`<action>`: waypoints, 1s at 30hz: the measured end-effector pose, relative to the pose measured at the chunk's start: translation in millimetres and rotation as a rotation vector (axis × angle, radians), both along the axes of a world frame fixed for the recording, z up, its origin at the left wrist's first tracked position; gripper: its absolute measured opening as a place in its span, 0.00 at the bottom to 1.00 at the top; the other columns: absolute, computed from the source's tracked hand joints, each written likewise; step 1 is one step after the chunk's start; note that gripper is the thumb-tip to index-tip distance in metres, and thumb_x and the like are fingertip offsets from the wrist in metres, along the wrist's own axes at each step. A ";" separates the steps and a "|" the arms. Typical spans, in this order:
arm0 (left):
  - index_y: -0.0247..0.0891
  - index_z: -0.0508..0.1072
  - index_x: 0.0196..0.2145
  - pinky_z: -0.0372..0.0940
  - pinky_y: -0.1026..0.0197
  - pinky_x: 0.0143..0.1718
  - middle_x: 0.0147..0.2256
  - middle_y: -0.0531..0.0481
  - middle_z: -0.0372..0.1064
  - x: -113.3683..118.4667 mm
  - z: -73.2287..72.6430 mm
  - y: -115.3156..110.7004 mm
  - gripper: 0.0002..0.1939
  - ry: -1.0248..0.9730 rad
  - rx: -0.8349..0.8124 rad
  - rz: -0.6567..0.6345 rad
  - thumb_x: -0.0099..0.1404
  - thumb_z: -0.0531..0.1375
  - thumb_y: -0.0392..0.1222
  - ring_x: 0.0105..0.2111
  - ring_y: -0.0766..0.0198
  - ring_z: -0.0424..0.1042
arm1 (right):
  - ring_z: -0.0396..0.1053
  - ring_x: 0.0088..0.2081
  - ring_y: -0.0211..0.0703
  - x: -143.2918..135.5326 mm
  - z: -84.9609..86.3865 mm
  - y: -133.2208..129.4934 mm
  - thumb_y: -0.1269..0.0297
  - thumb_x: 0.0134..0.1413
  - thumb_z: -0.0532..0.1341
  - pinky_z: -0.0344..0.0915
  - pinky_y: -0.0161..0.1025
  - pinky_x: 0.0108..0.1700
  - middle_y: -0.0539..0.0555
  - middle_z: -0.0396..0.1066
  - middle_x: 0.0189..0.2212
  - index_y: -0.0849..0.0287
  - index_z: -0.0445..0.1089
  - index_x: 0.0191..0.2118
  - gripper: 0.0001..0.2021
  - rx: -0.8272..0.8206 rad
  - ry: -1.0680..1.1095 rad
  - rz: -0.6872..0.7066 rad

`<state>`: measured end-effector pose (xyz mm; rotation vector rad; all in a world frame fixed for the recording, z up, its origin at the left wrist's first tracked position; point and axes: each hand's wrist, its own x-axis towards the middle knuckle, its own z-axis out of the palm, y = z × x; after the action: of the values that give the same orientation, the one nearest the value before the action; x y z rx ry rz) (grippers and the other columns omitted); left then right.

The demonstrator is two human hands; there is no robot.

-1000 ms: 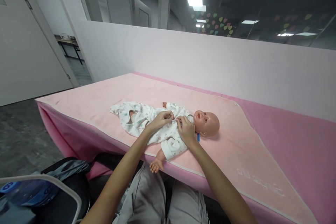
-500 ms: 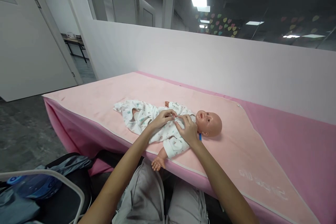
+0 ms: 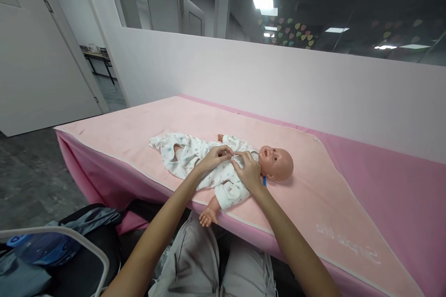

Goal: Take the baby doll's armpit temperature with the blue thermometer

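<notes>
On the pink-covered table lies a baby doll (image 3: 277, 163) on its back, head to the right. It wears a white patterned romper (image 3: 223, 177), with an opening near the leg end where some doll skin shows. My left hand (image 3: 216, 157) is closed, its fingers pinching the romper's front at the chest. Right beside it, my right hand (image 3: 246, 167) is closed on the same cloth, thumb and fingers bent together. The exact bit of cloth between my fingertips is too small to make out. One doll hand (image 3: 208, 217) hangs over the table's near edge.
A pale pink mat (image 3: 118, 125) covers the table. Behind it rises a white wall (image 3: 278, 88) with dark glass above. At lower left, a black chair (image 3: 87, 255) holds a large plastic bottle (image 3: 45, 248) and grey cloth. A white door (image 3: 45, 65) stands at far left.
Both hands stay at the romper's chest with almost no movement. The whole view has shifted very slightly.
</notes>
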<state>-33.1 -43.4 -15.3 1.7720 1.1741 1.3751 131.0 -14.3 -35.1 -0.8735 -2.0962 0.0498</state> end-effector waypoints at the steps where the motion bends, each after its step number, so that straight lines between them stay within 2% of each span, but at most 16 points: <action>1: 0.33 0.70 0.32 0.53 0.66 0.26 0.25 0.54 0.63 0.2 0.1 -0.4 0.07 -0.006 -0.001 0.014 0.56 0.58 0.39 0.23 0.71 0.58 | 0.68 0.36 0.40 -0.1 0.1 0.5 0.59 0.54 0.57 0.59 0.33 0.33 0.51 0.70 0.37 0.55 0.68 0.43 0.11 0.001 0.003 0.002; 4: 0.34 0.69 0.33 0.51 0.67 0.23 0.25 0.55 0.62 0.6 0.2 -0.9 0.07 -0.042 -0.007 0.031 0.53 0.59 0.36 0.19 0.74 0.53 | 0.68 0.36 0.40 0.4 0.5 1.4 0.59 0.54 0.58 0.60 0.34 0.35 0.52 0.70 0.37 0.55 0.68 0.43 0.12 0.000 0.008 0.012; 7: 0.34 0.69 0.34 0.51 0.68 0.23 0.30 0.54 0.65 1.1 -0.9 0.5 0.09 -0.060 -0.014 0.023 0.53 0.59 0.36 0.19 0.76 0.54 | 0.68 0.35 0.40 0.9 0.9 1.3 0.59 0.53 0.58 0.60 0.34 0.35 0.52 0.70 0.37 0.54 0.68 0.43 0.12 0.003 0.006 0.019; 11: 0.34 0.69 0.36 0.57 0.67 0.27 0.33 0.51 0.67 -0.6 -1.0 -0.5 0.10 -0.131 -0.022 0.038 0.54 0.58 0.38 0.25 0.72 0.62 | 0.68 0.33 0.39 -0.2 0.8 -0.8 0.57 0.56 0.56 0.57 0.33 0.31 0.51 0.70 0.35 0.54 0.68 0.43 0.12 0.047 -0.062 -0.058; 14: 0.35 0.68 0.39 0.60 0.65 0.33 0.32 0.49 0.69 -8.1 0.3 -9.0 0.12 -0.189 -0.057 0.083 0.56 0.59 0.41 0.32 0.66 0.68 | 0.67 0.30 0.38 -0.1 1.1 -3.3 0.57 0.58 0.53 0.54 0.33 0.28 0.53 0.70 0.35 0.55 0.69 0.43 0.13 0.091 -0.133 -0.134; 16: 0.35 0.67 0.41 0.61 0.63 0.34 0.31 0.48 0.71 -15.5 -0.7 -17.6 0.14 -0.178 -0.110 0.109 0.57 0.58 0.42 0.33 0.64 0.69 | 0.68 0.31 0.38 0.9 1.5 -5.0 0.57 0.59 0.52 0.54 0.33 0.28 0.54 0.70 0.36 0.56 0.68 0.44 0.14 0.124 -0.156 -0.146; 19: 0.36 0.66 0.44 0.63 0.59 0.37 0.34 0.46 0.72 -24.9 -6.9 -30.1 0.17 -0.162 -0.115 0.129 0.57 0.58 0.44 0.35 0.62 0.70 | 0.69 0.37 0.39 0.3 3.1 -8.2 0.60 0.61 0.50 0.57 0.32 0.30 0.56 0.69 0.43 0.56 0.67 0.47 0.14 0.203 -0.182 -0.057; 22: 0.36 0.64 0.48 0.63 0.56 0.43 0.39 0.44 0.70 -27.3 -16.0 -40.0 0.21 -0.173 -0.018 0.145 0.57 0.59 0.43 0.40 0.60 0.70 | 0.69 0.41 0.39 -7.4 7.1 -12.4 0.62 0.61 0.49 0.59 0.32 0.32 0.56 0.68 0.47 0.56 0.65 0.50 0.15 0.239 -0.242 0.097; 24: 0.36 0.64 0.49 0.61 0.54 0.47 0.42 0.43 0.69 -24.5 -20.5 -46.1 0.21 -0.133 0.052 0.194 0.58 0.58 0.42 0.44 0.59 0.69 | 0.69 0.39 0.40 -15.8 11.1 -14.4 0.58 0.60 0.50 0.58 0.32 0.30 0.56 0.69 0.44 0.55 0.64 0.50 0.16 0.199 -0.292 0.137; 27: 0.38 0.67 0.47 0.57 0.53 0.52 0.46 0.43 0.68 -16.3 -22.9 -54.9 0.16 0.067 0.128 0.320 0.60 0.56 0.41 0.49 0.57 0.65 | 0.69 0.33 0.40 -27.0 15.9 -14.4 0.54 0.58 0.53 0.56 0.33 0.27 0.54 0.69 0.39 0.54 0.66 0.46 0.15 0.129 -0.346 0.111; 30: 0.39 0.69 0.45 0.55 0.53 0.53 0.46 0.44 0.67 -9.8 -22.2 -61.3 0.14 0.234 0.182 0.400 0.61 0.55 0.39 0.50 0.56 0.63 | 0.68 0.31 0.38 -31.3 15.4 -12.9 0.54 0.56 0.55 0.53 0.33 0.27 0.52 0.68 0.38 0.54 0.68 0.41 0.12 0.106 -0.321 0.096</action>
<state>-42.9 -104.7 -37.5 1.9371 1.6454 1.5705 99.7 -27.2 -19.7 -0.7555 -2.4141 -0.1598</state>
